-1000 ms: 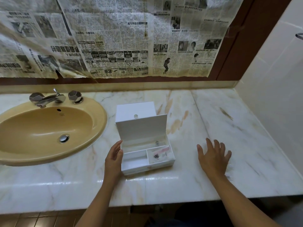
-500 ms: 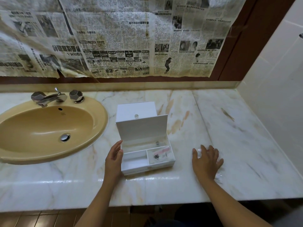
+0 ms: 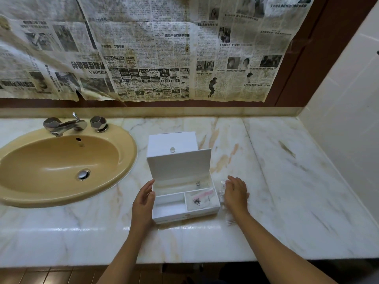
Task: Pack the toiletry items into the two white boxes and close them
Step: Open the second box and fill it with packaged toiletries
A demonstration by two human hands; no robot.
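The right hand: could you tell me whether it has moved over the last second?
Yes. The right hand has slid left across the counter toward the open white box, which stayed put, and now sits just beside its right wall.

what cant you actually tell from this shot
- Head view: the clear plastic packet is mostly under the right hand; contents unreadable.
- The closed white box at the back hides its inside.
- Print on the pink-marked sachet in the open white compartment box is too small.
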